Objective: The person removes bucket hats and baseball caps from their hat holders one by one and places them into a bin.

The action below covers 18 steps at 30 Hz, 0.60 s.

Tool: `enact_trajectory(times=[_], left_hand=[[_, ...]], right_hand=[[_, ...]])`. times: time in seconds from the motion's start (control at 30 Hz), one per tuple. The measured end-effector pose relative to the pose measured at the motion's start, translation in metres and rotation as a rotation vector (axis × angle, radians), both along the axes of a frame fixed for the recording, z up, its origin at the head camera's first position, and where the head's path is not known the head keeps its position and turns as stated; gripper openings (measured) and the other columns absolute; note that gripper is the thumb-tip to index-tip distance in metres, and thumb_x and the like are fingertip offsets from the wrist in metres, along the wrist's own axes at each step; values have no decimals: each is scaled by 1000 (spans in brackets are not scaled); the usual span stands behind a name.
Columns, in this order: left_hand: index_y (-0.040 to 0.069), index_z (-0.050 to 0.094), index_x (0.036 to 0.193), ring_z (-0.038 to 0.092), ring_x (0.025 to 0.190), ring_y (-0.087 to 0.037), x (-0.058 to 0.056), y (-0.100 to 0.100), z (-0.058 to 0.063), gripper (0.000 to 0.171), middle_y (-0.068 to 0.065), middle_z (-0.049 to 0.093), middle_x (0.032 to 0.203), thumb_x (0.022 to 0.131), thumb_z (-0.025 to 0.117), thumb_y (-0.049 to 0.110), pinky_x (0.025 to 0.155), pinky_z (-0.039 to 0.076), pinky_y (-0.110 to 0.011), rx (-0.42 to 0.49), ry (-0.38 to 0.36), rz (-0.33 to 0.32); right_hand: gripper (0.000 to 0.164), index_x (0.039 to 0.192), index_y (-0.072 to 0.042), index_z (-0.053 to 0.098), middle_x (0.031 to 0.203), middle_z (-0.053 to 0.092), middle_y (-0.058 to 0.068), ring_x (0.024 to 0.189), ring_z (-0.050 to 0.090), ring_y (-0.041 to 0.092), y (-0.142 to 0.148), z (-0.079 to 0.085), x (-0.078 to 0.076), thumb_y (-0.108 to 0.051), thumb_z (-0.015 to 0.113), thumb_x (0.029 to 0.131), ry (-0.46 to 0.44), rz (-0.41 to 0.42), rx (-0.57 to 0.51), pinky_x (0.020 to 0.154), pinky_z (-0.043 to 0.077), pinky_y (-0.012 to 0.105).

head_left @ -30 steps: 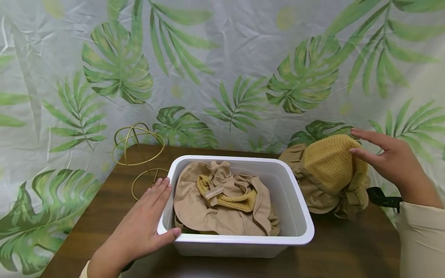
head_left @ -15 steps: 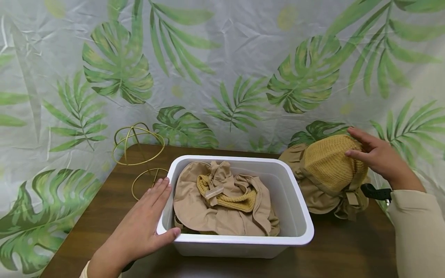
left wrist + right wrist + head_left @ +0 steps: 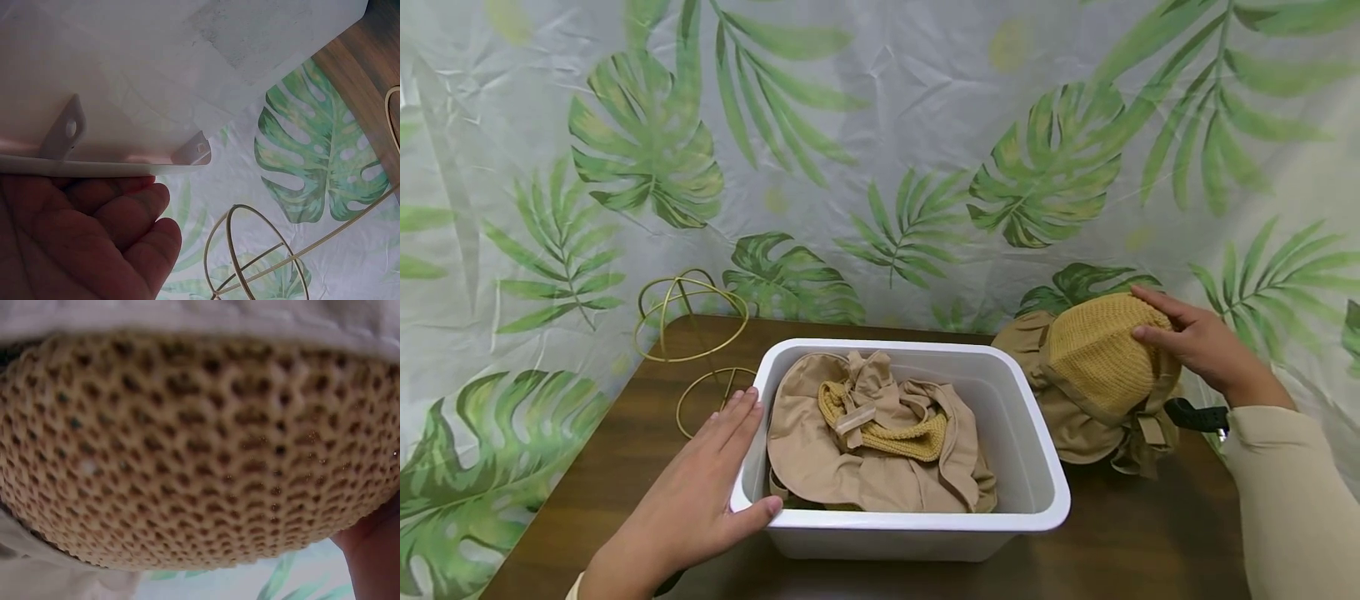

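Note:
A white plastic tub (image 3: 887, 518) stands mid-table, holding a folded tan cloth sun hat (image 3: 842, 467) with a mustard knitted crown. My left hand (image 3: 688, 487) rests along the tub's left rim, fingers fairly straight and thumb at the front corner. In the left wrist view its fingers (image 3: 140, 209) lie against the rim's edge. Right of the tub sits another sun hat (image 3: 1101, 358), crown up with the tan brim drooping. My right hand (image 3: 1210, 346) holds this crown near its top, thumb in front. Knit fills the right wrist view; whatever supports the hat is hidden.
A gold wire stand (image 3: 692, 329) of round hoops rises at the back left of the dark wooden table (image 3: 602, 492). Behind the table hangs a leaf-print curtain (image 3: 895, 125). A black wrist mount (image 3: 1195, 415) protrudes near the right-hand hat's brim.
My right hand has moved left and slightly down onto the knitted crown. My left hand keeps its place on the tub's rim. The head view has shifted slightly.

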<state>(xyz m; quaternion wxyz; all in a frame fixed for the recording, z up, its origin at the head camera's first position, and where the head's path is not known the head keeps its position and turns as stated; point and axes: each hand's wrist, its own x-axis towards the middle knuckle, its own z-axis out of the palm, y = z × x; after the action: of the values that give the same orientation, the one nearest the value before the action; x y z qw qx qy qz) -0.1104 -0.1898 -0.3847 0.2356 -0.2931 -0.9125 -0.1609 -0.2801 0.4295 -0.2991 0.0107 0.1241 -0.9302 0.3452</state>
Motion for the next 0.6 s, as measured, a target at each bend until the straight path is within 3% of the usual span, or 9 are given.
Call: enact_trajectory(times=[0.17, 0.43, 0.6], left_hand=[[-13, 44, 141, 36, 140, -42, -1, 0, 1, 92, -27, 36, 153, 84, 67, 55, 117, 0, -21, 0, -2, -1], [-13, 43, 141, 36, 139, -42, -1, 1, 1, 92, -27, 36, 152, 83, 67, 54, 117, 0, -20, 0, -6, 1], [-12, 43, 143, 35, 140, -41, 0, 0, 1, 92, -26, 35, 154, 83, 67, 54, 118, 2, -22, -1, -8, 8]], right_hand=[[66, 158, -36, 25, 164, 13, 3, 146, 10, 45, 1, 0, 0, -29, 58, 101, 4, 7, -21, 77, 33, 1], [61, 157, -32, 29, 165, 15, 2, 150, 6, 31, 4, -3, 0, -26, 56, 103, 34, 18, -63, 83, 33, 2], [60, 157, -29, 30, 165, 15, 4, 149, 9, 34, 4, -4, -1, -27, 55, 103, 42, 4, -57, 83, 33, 2]])
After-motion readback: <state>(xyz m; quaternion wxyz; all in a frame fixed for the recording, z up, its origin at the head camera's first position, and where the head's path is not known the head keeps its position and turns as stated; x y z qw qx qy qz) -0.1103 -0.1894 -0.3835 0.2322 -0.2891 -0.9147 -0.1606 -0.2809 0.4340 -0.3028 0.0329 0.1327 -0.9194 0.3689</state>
